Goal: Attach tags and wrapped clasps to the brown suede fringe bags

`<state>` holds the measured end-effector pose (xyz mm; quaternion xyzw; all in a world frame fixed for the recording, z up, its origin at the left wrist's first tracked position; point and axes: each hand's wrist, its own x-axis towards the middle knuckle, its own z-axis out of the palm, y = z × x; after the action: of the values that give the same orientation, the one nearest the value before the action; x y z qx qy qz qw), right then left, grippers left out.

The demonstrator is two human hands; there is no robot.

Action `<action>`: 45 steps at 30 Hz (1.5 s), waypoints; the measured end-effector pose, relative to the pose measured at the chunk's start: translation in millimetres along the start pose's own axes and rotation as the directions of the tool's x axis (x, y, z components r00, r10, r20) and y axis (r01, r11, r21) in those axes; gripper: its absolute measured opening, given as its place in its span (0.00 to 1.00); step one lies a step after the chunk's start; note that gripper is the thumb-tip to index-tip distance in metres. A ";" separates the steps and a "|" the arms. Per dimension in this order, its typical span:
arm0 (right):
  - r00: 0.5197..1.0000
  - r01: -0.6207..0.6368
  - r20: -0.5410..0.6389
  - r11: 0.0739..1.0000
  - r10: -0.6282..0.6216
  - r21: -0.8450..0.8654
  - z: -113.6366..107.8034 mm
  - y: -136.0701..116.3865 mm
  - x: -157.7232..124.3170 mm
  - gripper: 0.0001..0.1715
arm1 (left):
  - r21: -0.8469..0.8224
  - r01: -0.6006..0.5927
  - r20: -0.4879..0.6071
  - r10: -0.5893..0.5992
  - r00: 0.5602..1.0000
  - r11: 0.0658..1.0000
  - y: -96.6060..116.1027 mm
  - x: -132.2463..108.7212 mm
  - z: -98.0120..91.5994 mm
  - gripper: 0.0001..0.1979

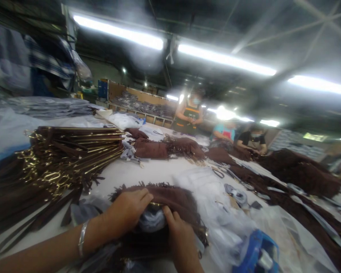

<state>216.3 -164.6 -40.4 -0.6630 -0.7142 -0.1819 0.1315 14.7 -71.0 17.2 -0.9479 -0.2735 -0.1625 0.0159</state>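
A brown fringed bag (176, 195) lies on the white table in front of me. Gold zipper teeth show along its mouth, and pale grey-white stuffing (152, 222) bulges out there. My left hand (130, 208), with a silver bracelet at the wrist, is closed on the left side of the mouth. Thumb and fingers of my right hand (179, 225) grip the right side of the same edge. The bag's lower part is dark and partly hidden by my hands.
Brown straps with gold chains and clasps (79, 151) are heaped at left. Clear plastic bags (213, 204) and a blue tape dispenser (258, 252) lie at right. More brown bags (152, 148) line the table's far side, where several people (189, 117) stand.
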 end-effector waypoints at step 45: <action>0.860 -0.417 -0.097 0.800 0.501 0.431 4.9 37.8 -80.5 0.17 | -0.189 -0.377 0.152 0.407 0.901 0.907 41.0 52.3 55.4 0.32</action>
<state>261.1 -232.8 -76.2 -0.7537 -0.5353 -0.0638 0.3759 94.4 -72.4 -16.2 -0.9929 -0.0635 -0.0864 -0.0513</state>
